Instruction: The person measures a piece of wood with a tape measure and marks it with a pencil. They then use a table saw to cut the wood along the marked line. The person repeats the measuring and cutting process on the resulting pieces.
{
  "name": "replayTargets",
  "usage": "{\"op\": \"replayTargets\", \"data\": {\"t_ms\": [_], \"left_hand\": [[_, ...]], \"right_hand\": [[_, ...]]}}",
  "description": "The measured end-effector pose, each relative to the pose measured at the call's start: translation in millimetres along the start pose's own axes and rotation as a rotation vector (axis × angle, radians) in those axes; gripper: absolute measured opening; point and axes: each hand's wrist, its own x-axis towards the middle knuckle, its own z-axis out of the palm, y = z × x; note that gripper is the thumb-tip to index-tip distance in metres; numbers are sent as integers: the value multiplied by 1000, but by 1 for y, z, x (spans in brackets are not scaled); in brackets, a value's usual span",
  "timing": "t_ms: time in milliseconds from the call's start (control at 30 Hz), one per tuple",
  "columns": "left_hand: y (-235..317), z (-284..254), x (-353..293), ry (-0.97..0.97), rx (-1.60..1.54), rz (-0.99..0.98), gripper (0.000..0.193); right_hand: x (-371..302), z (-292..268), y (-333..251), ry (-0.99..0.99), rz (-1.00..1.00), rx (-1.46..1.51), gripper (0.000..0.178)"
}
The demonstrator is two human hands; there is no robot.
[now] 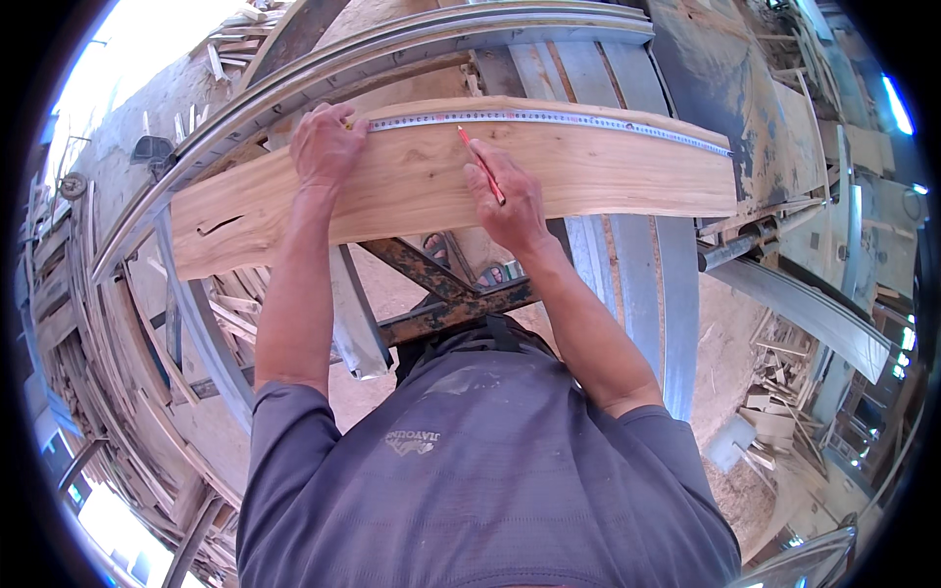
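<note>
1 long wooden board point(412, 181) lies flat; along it is extended 1 white measuring tape point(578, 120), with 1 red pencil point(493, 183) tilted beside.

The plank point(608, 181) is matt wood, the tape point(549, 117) perhaps metal.

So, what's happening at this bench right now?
A person is working over a long wooden board lying across grey metal strips. Their left hand grips a tape measure, its blade stretched along the board to the right end. Their right hand holds a red pencil, tip beside the blade's near edge.
</note>
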Motion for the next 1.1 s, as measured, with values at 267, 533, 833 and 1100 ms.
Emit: {"op": "replayTargets", "data": {"t_ms": [267,533,833,1100], "left_hand": [[1,-2,0,-3,8,-11,37],[4,-3,2,-51,-31,-37,34],[-2,1,6,-61,-7,-29,35],[0,-4,6,-78,-11,-39,35]], "right_hand": [[4,4,4,21,14,-10,32],[7,9,2,109,-43,-33,27],[20,-1,-15,33,57,-44,22],[16,-6,-20,-39,-6,-118,18]]}}
